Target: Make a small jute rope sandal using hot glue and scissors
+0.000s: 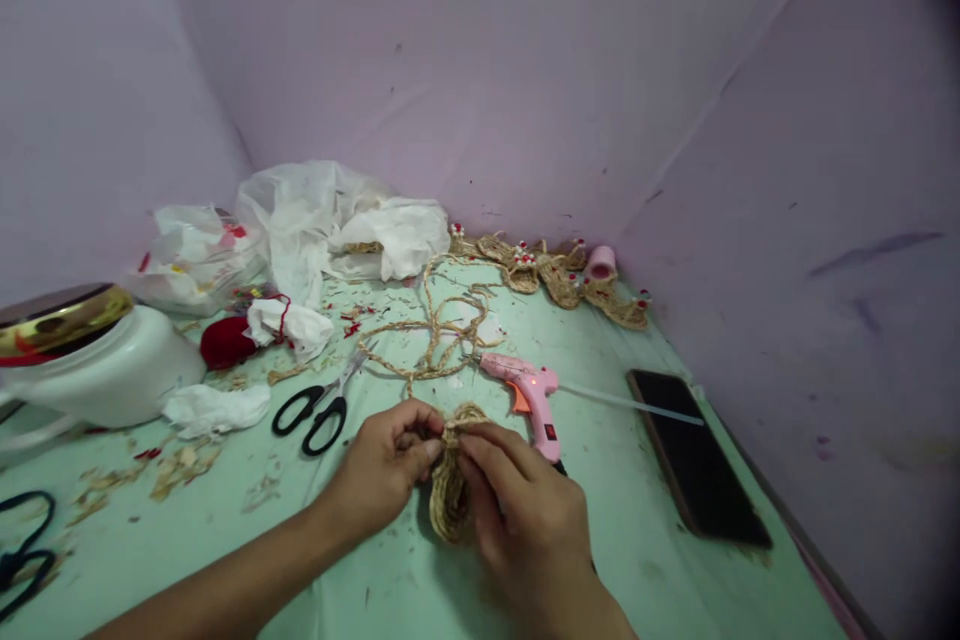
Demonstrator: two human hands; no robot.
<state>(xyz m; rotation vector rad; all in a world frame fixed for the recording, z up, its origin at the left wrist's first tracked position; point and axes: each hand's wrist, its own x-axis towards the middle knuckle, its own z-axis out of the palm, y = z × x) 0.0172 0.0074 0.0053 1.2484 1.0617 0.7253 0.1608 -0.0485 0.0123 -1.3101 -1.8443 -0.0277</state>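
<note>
Between my hands is a coiled piece of braided straw cord (450,505), long and rounded like a small sole. My left hand (394,455) pinches its upper middle from the left, where the cord crosses. From the right, the fingers of my right hand (525,500) close on the same spot and cover part of the piece. A loose length of braided cord (431,360) runs from there in loops across the table. Just behind my right hand lies a pink hot glue gun (525,385) with a glue stick out of its back. Black-handled scissors (322,410) lie left of my left hand.
Finished straw pieces with red and white beads (559,280) line the back wall beside a pink roll (601,263). A phone (697,460) lies right. Plastic bags (315,220), red yarn (226,343), a white pot (112,370) and a second pair of scissors (26,555) are left.
</note>
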